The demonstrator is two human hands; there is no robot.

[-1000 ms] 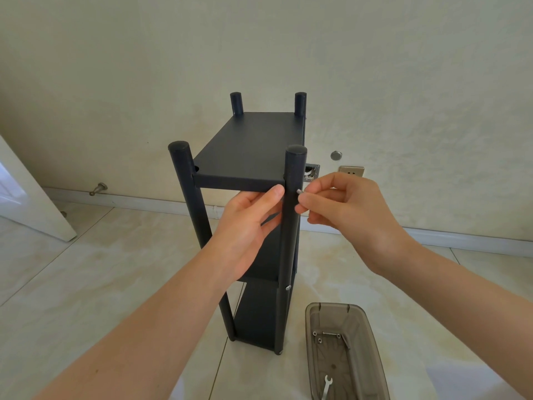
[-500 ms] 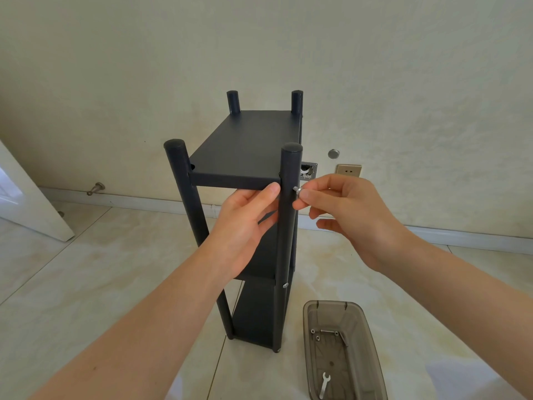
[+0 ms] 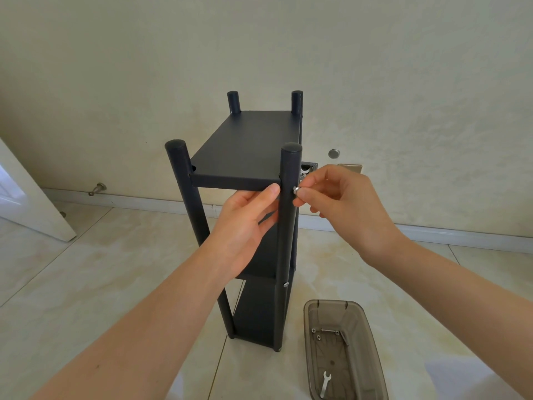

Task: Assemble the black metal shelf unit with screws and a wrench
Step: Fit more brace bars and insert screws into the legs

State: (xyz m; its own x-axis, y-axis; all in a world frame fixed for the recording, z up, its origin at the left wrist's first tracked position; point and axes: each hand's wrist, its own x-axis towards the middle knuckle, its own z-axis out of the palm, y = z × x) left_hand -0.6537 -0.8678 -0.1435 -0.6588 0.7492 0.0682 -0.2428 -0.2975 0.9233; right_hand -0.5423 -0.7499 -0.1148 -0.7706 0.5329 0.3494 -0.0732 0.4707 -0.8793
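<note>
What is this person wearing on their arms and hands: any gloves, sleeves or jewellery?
Nothing that shows. The left hand and right hand are bare, with no gloves, rings or watch. Both forearms are uncovered down to the frame's edge, so no sleeve is in view.

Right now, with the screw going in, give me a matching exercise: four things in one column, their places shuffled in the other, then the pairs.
Things
1. wrench
2. screw
3. left hand
4. tray

Places
A. on the floor beside the shelf unit
B. pinched by the right hand against the front post
C. lying inside the tray
D. steadying the top shelf from below

Pairs: 1-C, 2-B, 3-D, 4-A
</note>
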